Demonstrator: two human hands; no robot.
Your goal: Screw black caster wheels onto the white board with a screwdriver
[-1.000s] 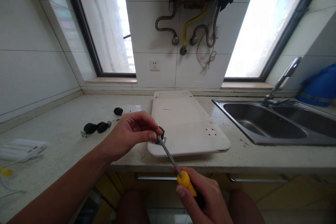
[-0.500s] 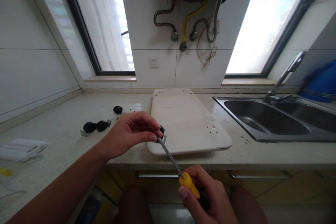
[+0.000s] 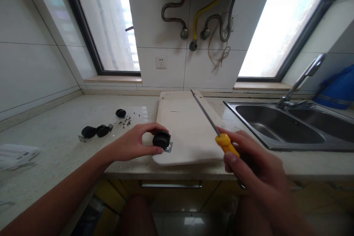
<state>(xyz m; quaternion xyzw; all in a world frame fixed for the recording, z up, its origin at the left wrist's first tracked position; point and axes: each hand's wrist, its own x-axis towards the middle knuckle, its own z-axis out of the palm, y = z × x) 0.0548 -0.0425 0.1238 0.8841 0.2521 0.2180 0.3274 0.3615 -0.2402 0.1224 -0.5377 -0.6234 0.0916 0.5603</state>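
Note:
My left hand is closed around a black caster wheel with a metal mounting plate. The caster sits at the near left corner of a white board with rounded corners; whether it is still fastened there I cannot tell. My right hand grips a screwdriver by its yellow and black handle. Its long shaft points up and away over the board, with the tip apart from the caster. Left of the board lie more black casters, a single one and several small dark screws.
A double steel sink with a tap is set into the counter at right. A blue object stands behind it. A white device with a cable lies at far left. Pipes hang on the wall.
My right hand has lifted the screwdriver off the caster and moved up and to the right. My left hand has shifted slightly, and the caster in it now shows clearly.

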